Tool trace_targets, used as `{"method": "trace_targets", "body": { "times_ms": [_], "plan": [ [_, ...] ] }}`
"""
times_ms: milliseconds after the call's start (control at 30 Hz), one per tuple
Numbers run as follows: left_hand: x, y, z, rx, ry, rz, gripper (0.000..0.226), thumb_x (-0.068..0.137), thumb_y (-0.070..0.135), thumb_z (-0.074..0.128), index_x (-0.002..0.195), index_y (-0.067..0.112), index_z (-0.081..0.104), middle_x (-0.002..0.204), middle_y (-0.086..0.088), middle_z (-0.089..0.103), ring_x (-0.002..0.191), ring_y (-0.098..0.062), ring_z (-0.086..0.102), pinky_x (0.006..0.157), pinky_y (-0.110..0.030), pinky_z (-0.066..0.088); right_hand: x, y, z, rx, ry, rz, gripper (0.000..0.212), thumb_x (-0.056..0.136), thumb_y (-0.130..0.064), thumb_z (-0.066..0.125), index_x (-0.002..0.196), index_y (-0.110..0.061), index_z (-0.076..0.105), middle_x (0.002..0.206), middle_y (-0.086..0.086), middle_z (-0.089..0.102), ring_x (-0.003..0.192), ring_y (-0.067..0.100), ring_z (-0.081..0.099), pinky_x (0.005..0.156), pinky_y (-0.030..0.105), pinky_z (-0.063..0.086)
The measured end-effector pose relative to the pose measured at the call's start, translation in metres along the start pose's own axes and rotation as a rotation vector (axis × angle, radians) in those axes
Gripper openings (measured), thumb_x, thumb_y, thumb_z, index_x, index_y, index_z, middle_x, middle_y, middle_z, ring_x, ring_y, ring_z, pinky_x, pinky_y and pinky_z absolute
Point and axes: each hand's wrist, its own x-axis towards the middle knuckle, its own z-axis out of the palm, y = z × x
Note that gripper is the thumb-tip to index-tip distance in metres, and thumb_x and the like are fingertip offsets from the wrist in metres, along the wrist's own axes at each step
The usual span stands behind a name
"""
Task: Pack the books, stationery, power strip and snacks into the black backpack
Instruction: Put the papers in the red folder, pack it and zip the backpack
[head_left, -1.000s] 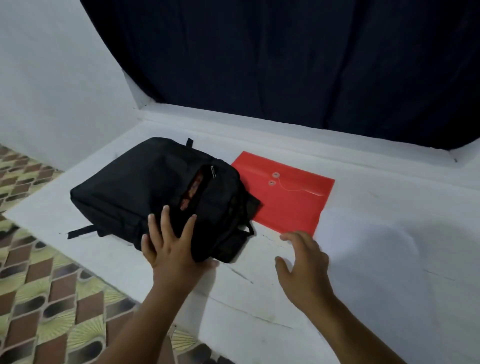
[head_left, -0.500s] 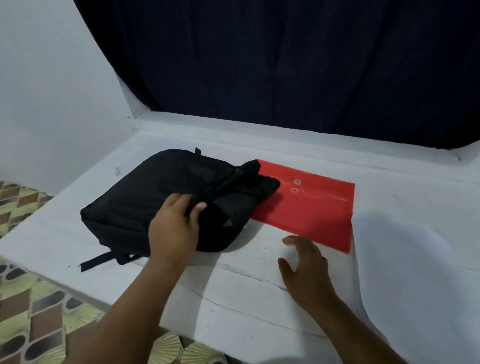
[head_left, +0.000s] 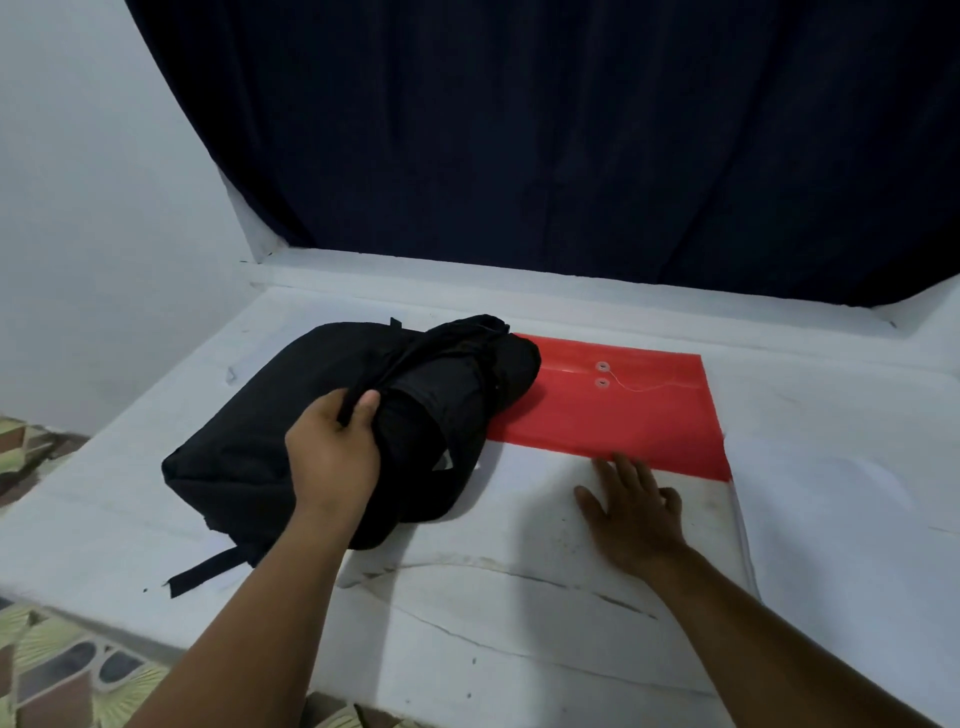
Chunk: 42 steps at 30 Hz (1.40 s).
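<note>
On the white ledge (head_left: 519, 597) we see our left hand (head_left: 332, 452) gripping a strap of the black fabric backpack (head_left: 249, 431), which overlaps a flat red plastic envelope (head_left: 623, 415); our right hand (head_left: 636, 512) rests flat, fingers spread, holding nothing.

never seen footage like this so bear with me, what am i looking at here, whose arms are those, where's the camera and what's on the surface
There is no machine: these are a person's two bare arms. The camera sits on their head, looking forward and down. A black backpack lies on a white ledge, partly over a red envelope folder with a string clasp. The left hand grips a black strap on the backpack. The right hand rests flat and open on the ledge, holding nothing, its fingertips at the folder's near edge. A dark curtain hangs behind.
</note>
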Motion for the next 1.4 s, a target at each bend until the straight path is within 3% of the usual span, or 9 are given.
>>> {"method": "trace_targets", "body": {
  "times_ms": [167,300,500,700,767,867,967,1167,1400],
  "plan": [
    [0.010,-0.007,-0.001,-0.024,-0.014,0.006,0.042,0.098,0.025,0.062,0.069,-0.002,0.049,0.065,-0.019,0.050,0.055,-0.010,0.038,0.057,-0.027,0.034,0.011,-0.026,0.000,-0.030,0.052,0.059,0.070,0.099,-0.063,0.015,0.158,-0.027,0.004,0.166,0.005,-0.004,0.152,0.031,-0.013,0.122,0.052,0.002],
    [0.013,-0.005,-0.001,-0.033,-0.016,-0.003,0.045,0.098,0.022,0.061,0.062,0.006,0.041,0.057,-0.002,0.040,0.050,-0.006,0.037,0.051,-0.015,0.032,0.000,-0.059,0.020,-0.025,-0.007,-0.299,0.064,0.102,-0.055,0.023,0.158,-0.030,0.004,0.166,-0.007,-0.005,0.151,0.017,-0.016,0.122,0.041,-0.004],
    [0.013,-0.005,0.000,-0.072,-0.016,0.012,0.048,0.098,0.019,0.062,0.058,0.016,0.036,0.054,0.005,0.034,0.049,-0.006,0.037,0.050,-0.014,0.033,-0.010,-0.056,0.022,-0.020,0.193,-0.333,0.070,0.087,-0.071,0.023,0.139,-0.032,0.051,0.135,-0.011,0.054,0.129,0.016,0.043,0.112,0.037,0.024],
    [0.014,-0.011,0.001,-0.060,-0.022,0.027,0.043,0.098,0.023,0.062,0.061,0.012,0.043,0.057,0.002,0.041,0.052,-0.007,0.039,0.053,-0.019,0.031,-0.026,-0.030,0.031,0.125,0.327,-0.289,0.073,0.070,-0.088,0.046,0.108,-0.032,0.073,0.110,-0.016,0.054,0.114,0.014,0.047,0.105,0.031,0.021],
    [0.013,-0.012,0.003,-0.060,-0.023,0.040,0.041,0.098,0.022,0.062,0.060,0.016,0.045,0.058,0.002,0.045,0.054,-0.007,0.042,0.053,-0.015,0.033,-0.036,-0.022,0.031,0.180,0.310,-0.288,0.077,0.062,-0.093,0.049,0.101,-0.031,0.073,0.130,-0.022,0.047,0.135,0.010,0.034,0.113,0.030,0.016],
    [0.009,-0.012,0.006,-0.034,-0.033,0.053,0.038,0.098,0.023,0.062,0.063,0.019,0.049,0.062,0.001,0.050,0.057,-0.005,0.047,0.055,-0.010,0.034,-0.052,-0.013,0.028,0.246,0.117,-0.293,0.097,0.050,-0.098,0.053,0.125,-0.036,0.056,0.149,-0.032,0.017,0.147,-0.002,0.003,0.124,0.032,0.006],
    [0.004,-0.014,0.009,0.025,-0.044,0.078,0.031,0.098,0.026,0.061,0.069,0.020,0.054,0.067,0.002,0.055,0.062,-0.007,0.051,0.057,-0.011,0.033,-0.064,-0.008,0.025,0.213,0.097,-0.311,0.116,0.046,-0.102,0.051,0.144,-0.041,0.036,0.148,-0.030,0.019,0.144,-0.003,0.009,0.123,0.032,0.007],
    [-0.010,-0.017,0.017,0.097,-0.035,0.107,0.022,0.097,0.029,0.062,0.082,0.013,0.063,0.074,0.000,0.060,0.070,-0.011,0.056,0.063,-0.018,0.037,-0.072,-0.002,0.034,0.193,0.239,-0.373,0.084,0.063,-0.096,0.049,0.123,-0.040,0.065,0.119,-0.024,0.050,0.116,0.003,0.042,0.099,0.026,0.022],
    [-0.035,-0.009,0.022,0.120,-0.016,0.123,0.017,0.095,0.031,0.066,0.094,0.015,0.069,0.083,0.003,0.064,0.079,-0.014,0.059,0.072,-0.025,0.041,-0.072,0.034,0.028,0.364,0.305,-0.460,0.042,0.075,-0.071,0.067,0.098,-0.037,0.075,0.101,-0.027,0.054,0.103,-0.001,0.050,0.085,0.034,0.049]
  ]
}}
